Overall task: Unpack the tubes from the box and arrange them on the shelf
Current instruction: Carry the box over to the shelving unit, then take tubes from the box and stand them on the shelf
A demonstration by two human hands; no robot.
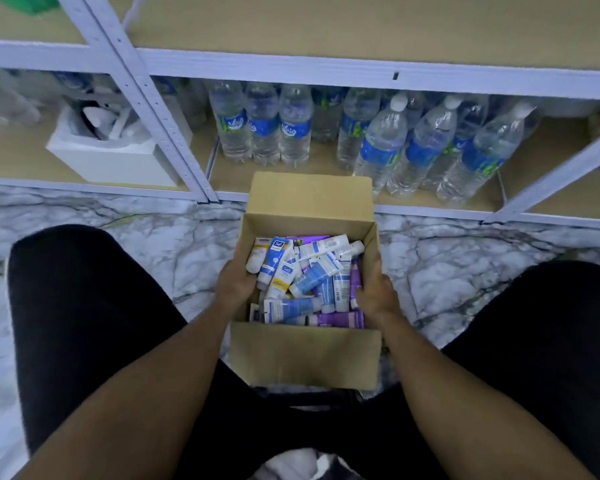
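Water bottles [381, 147] with blue labels stand at one o'clock, a white foam box [118, 161] at ten o'clock, and the marble floor [84, 209] at nine o'clock.

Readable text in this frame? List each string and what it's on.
"Safi": on the blue-and-white tube in the box.
"Safi": on the yellow-and-white tube beside it.
Blue label script on the water bottles: too blurred to read.
Digits on the barcode tube: too small.
Print on the purple tube: unreadable.

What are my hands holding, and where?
The box: left hand grips its left wall, right hand its right wall.
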